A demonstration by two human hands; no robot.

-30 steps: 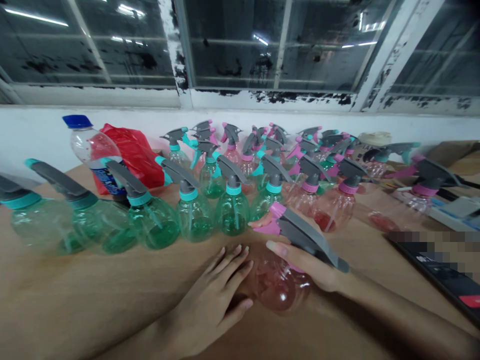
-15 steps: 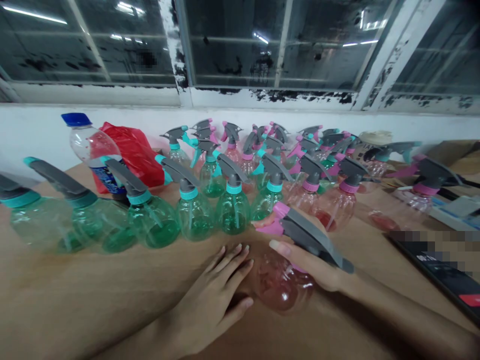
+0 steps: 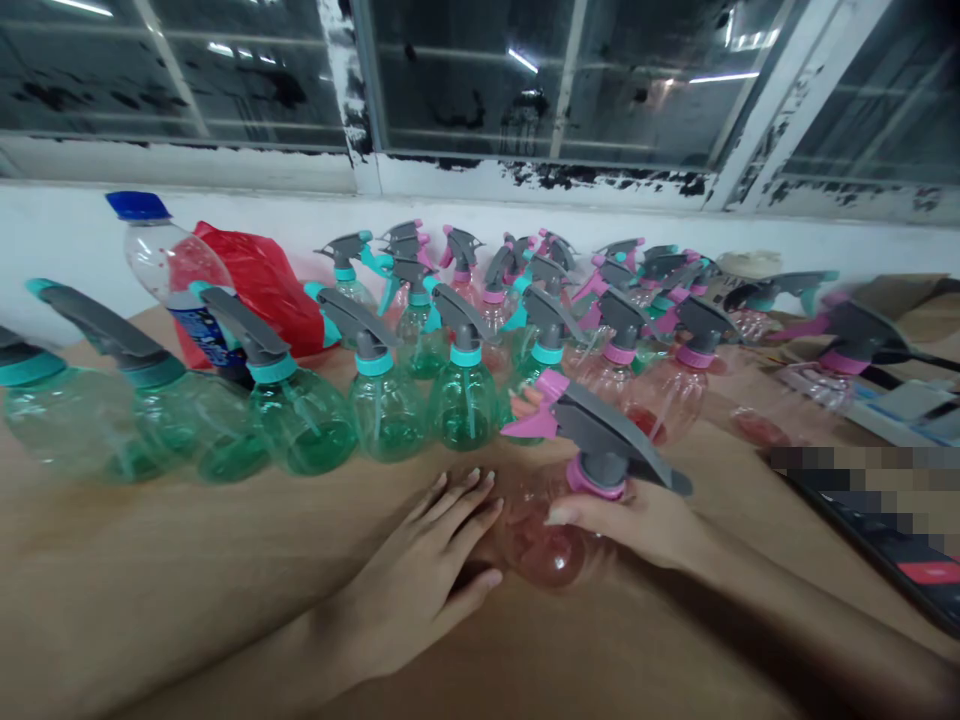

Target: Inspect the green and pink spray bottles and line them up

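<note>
A clear pink spray bottle [image 3: 544, 550] with a grey and pink trigger head stands in front of me on the table, its nozzle pointing left. My right hand [image 3: 656, 530] is closed around it from the right. The thumb lies on the bottle's shoulder below the pink collar, and fingertips show behind the trigger; the other fingers are hidden. Just left of the bottle, my left hand [image 3: 420, 575] lies palm down on the table with its fingers stretched out, holding nothing. Behind it stands a row of green spray bottles [image 3: 390, 410] with turquoise collars.
More pink and green spray bottles [image 3: 619, 335] crowd toward the wall. A blue-capped plastic bottle [image 3: 176, 265] and a red plastic bag [image 3: 262, 285] stand at the back left. A dark phone-like device [image 3: 862, 520], partly blurred out, lies at the right on the wooden table [image 3: 247, 570].
My right thumb has moved down from beside the trigger head to the bottle's shoulder, uncovering the pink collar. My left hand stays flat on the table. The view has shifted slightly.
</note>
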